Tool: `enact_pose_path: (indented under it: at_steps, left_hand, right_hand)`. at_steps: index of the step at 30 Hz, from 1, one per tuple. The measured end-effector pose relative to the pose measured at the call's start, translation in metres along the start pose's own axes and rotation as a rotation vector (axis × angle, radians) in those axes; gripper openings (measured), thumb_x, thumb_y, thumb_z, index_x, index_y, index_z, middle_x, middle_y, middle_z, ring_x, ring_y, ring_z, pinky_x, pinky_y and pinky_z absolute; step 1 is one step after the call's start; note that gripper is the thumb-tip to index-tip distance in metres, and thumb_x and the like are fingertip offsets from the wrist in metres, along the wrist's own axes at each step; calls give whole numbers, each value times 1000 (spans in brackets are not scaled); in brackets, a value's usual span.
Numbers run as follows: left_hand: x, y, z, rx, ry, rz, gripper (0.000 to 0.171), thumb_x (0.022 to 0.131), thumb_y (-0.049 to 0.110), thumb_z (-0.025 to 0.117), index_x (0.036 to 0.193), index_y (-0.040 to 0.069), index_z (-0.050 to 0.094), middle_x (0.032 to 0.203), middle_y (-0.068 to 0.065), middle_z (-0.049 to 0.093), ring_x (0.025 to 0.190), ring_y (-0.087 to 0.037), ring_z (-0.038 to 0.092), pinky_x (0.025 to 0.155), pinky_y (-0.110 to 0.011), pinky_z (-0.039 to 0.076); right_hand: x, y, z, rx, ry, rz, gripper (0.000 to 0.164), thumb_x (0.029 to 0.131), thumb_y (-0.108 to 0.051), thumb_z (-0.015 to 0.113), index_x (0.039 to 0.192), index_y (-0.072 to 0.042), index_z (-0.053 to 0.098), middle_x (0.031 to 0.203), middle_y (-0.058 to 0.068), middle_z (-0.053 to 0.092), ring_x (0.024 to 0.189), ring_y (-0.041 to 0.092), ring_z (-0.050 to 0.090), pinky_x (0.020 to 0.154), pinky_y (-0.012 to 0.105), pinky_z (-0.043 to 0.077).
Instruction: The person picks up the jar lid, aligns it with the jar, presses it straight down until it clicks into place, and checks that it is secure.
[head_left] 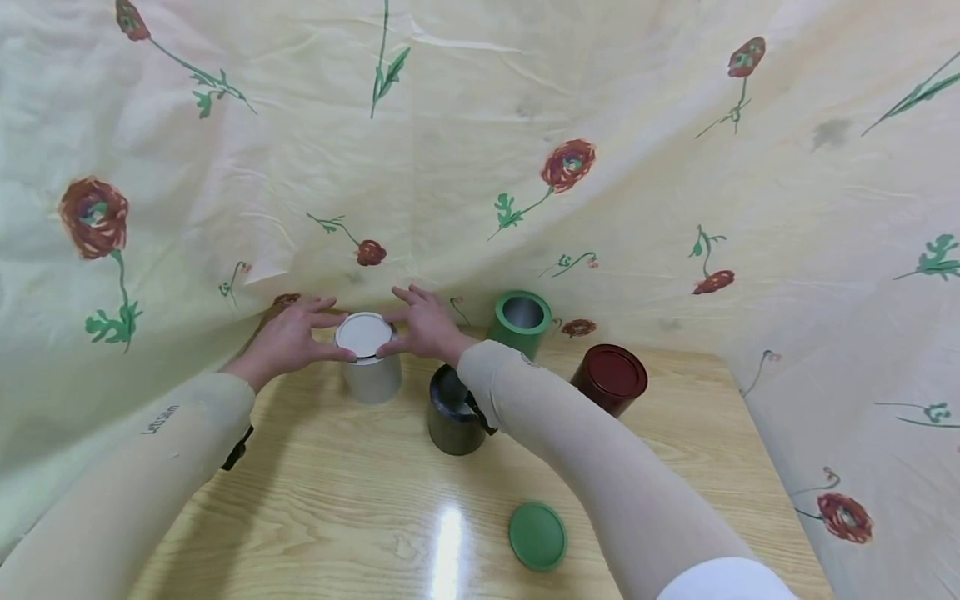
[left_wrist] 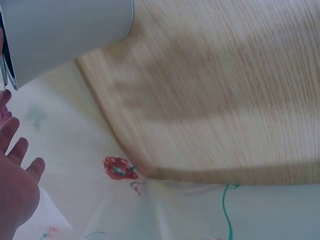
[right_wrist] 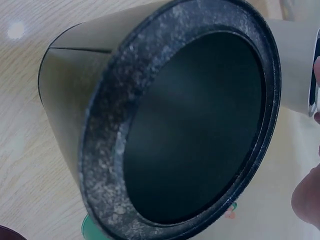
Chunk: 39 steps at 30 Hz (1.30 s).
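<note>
A white lid point(head_left: 363, 335) sits over the mouth of a white cylindrical canister point(head_left: 373, 383) at the back left of the table. My left hand point(head_left: 288, 337) pinches the lid's left edge between thumb and forefinger, its other fingers spread. On the opposite edge, my right hand point(head_left: 427, 327) pinches the same lid with thumb and forefinger. Both wrist views show a dark gap between the lid and the rim of the canister point(left_wrist: 70, 40). Below my right wrist stands a black canister point(right_wrist: 105, 150) without a lid, its dark inside visible.
Behind my right forearm stands an open green canister point(head_left: 513, 335). A dark red canister with its lid on point(head_left: 613, 372) is to the right, partly hidden by the sleeve. A green lid point(head_left: 537, 536) lies flat near the front. Flowered cloth point(head_left: 450, 167) hangs behind the wooden table point(head_left: 345, 508).
</note>
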<state>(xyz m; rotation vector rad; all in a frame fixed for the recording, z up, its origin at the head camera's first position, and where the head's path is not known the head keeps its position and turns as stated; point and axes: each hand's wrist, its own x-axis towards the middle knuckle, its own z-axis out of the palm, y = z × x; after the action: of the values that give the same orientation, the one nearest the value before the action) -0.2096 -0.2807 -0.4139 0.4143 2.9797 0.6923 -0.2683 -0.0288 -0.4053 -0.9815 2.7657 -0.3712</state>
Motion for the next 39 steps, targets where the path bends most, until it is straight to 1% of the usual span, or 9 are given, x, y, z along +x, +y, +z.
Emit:
enact_pose_path:
  at_steps: [5,10,15,18,23,30,34,39]
  left_hand:
    - [1,0,0,11,-26,-11,88,82,58,89,148,5,62,166,-27,40,155,-54,28,120,-73,31]
    - [3,1,-2,30,-54,-13,88,84,58,87,149,5,62,165,-28,40,155,-55,27,120,-74,31]
    - [5,5,-5,64,-87,-15,87,85,59,86,150,7,61,166,-28,39,155,-56,26,120,-75,29]
    - [5,6,-5,73,-95,-20,89,85,62,84,151,8,61,167,-28,38,156,-55,24,120,-75,28]
    - [4,3,-3,73,-81,-4,90,83,67,83,150,10,62,165,-29,40,155,-55,26,119,-76,30]
    - [3,-1,0,144,-46,63,85,84,66,83,148,12,65,162,-28,45,153,-54,31,117,-74,35]
    - [3,-1,-1,175,-42,88,84,85,65,82,148,12,66,161,-28,46,153,-54,32,118,-75,33]
    - [2,2,-2,192,-51,87,83,86,65,82,148,12,66,161,-28,46,154,-55,31,119,-75,31]
  right_hand:
    - [0,0,1,-6,-7,8,68,92,-57,81,149,-23,66,176,8,27,164,35,20,133,49,17]
    - [-2,-1,1,-18,-25,23,69,93,-59,78,151,-25,64,178,8,23,164,35,18,133,51,14]
    - [-3,-2,0,-48,-51,33,70,95,-62,74,154,-26,61,179,6,19,165,33,16,134,48,11]
    - [-4,-2,-1,-60,-58,32,70,96,-63,73,154,-26,60,179,6,19,164,32,17,134,48,10]
    - [-5,-1,-1,-89,-71,26,71,97,-64,70,156,-27,58,179,5,18,165,31,17,134,50,10]
    - [-10,0,-3,-199,-70,-29,74,98,-71,62,159,-30,53,179,4,19,165,29,16,134,55,7]
    - [-11,1,-3,-238,-79,-31,75,98,-73,58,161,-32,50,180,3,17,165,27,15,134,52,6]
    - [-11,2,-1,-243,-75,-43,76,99,-73,57,161,-31,50,179,4,18,165,28,17,134,53,7]
